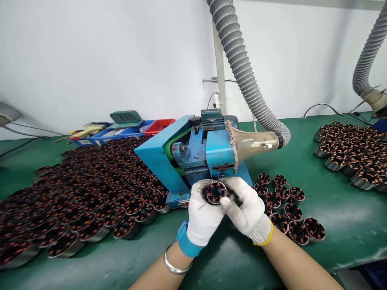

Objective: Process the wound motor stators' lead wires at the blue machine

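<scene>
Two white-gloved hands met on one wound stator (pixel 216 192), held just in front of the blue machine (pixel 193 153) above the green table (pixel 338 225). The left hand (pixel 203 215) cupped its metal shell, grip closed around it. The right hand (pixel 248 210) pinched the rim, seemingly steadying it with the copper face up. A dense heap (pixel 81 197) lay to the left and a small cluster (pixel 287 209) to the right, probably two separate lots. The clear funnel (pixel 254 143) sat at the machine's side, likely to draw off dust.
</scene>
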A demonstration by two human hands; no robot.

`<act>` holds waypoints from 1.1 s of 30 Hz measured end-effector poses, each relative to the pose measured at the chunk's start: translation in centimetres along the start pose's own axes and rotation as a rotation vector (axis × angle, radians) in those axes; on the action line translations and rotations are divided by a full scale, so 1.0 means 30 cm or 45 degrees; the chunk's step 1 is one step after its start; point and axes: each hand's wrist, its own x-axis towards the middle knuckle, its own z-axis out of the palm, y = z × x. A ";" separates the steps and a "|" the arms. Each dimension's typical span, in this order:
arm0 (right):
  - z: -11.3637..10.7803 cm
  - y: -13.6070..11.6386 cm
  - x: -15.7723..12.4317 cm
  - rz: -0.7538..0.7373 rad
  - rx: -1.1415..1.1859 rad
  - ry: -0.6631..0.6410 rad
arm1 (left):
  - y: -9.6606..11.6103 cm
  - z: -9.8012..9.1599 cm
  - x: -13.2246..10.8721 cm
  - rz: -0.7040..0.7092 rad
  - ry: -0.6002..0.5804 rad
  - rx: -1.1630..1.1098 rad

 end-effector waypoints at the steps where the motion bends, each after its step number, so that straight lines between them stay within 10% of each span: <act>1: -0.004 -0.003 -0.002 -0.087 -0.047 0.007 | -0.001 -0.008 -0.004 0.040 -0.012 0.001; 4: -0.014 -0.003 0.002 -0.143 -0.157 0.064 | -0.003 -0.016 -0.011 0.128 -0.116 0.051; 13: -0.012 0.046 0.024 0.817 0.608 0.369 | 0.020 0.013 -0.024 -0.102 -0.065 0.175; 18: 0.020 -0.016 0.017 0.593 0.265 0.004 | 0.024 0.003 -0.016 -0.229 -0.165 0.049; 33: 0.057 0.000 0.067 0.606 0.408 0.085 | 0.063 0.022 0.073 -0.092 -0.097 0.395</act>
